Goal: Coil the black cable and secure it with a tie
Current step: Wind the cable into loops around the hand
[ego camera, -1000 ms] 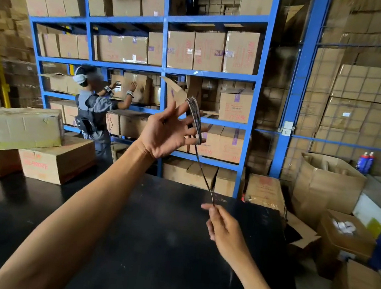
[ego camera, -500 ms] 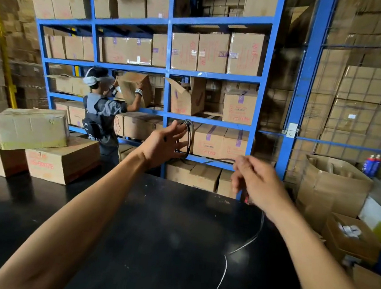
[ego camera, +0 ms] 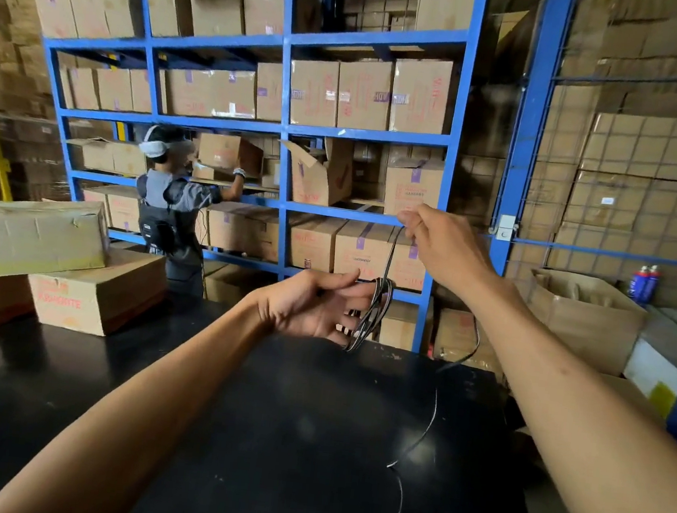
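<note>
Clearly mid-coiling: the left hand [ego camera: 314, 308] holds the gathered loops of the black cable [ego camera: 370, 314] in a loose grip, while the right hand [ego camera: 441, 247] pinches a strand up, above and to the right. Slack trails over the dark surface [ego camera: 224, 433] on the near right — next, I judge, lay this loop into the left hand; no tie is visible.

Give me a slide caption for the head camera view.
Left hand holds black cable loops while right hand pinches the next strand above a black table.
</note>
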Demonstrator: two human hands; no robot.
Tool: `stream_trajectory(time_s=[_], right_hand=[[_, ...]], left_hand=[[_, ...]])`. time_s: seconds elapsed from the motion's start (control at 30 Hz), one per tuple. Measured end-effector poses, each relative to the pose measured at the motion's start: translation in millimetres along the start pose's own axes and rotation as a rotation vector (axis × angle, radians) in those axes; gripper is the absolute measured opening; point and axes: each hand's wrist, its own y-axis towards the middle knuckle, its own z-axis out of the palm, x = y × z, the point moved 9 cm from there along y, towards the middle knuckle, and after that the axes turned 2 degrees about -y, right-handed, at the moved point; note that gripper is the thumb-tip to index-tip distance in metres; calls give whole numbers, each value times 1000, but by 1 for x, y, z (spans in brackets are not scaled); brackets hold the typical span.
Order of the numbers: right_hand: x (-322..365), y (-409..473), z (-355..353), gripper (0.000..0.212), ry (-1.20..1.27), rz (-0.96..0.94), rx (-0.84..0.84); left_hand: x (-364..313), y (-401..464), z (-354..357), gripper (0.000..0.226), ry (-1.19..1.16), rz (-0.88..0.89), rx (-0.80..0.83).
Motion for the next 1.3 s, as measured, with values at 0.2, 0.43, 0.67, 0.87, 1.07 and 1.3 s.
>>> stream_trajectory(time_s=[0.2,0.43,0.67,0.87,1.07,1.3], right_hand=[[-27,-22,53,36,477,228,50],[-5,-69,95,18,855,177,88],[14,-92,96,23,632,49,130],[12,-87,86,31,898,192,213],[22,-38,45,33,972,251,158],[29,4,16,29,1043,386,68]], left_hand=[[-36,-10,36,65,-157,156,302],[-89,-19,14,53,-194,413,233],[-113,-22,-17,43,-182,547,-37],[-102,-22,-64,47,-226,559,-345],[-154,-27,-68,39,-140,660,-487],[-195,-5,-67,42,10,667,-514]])
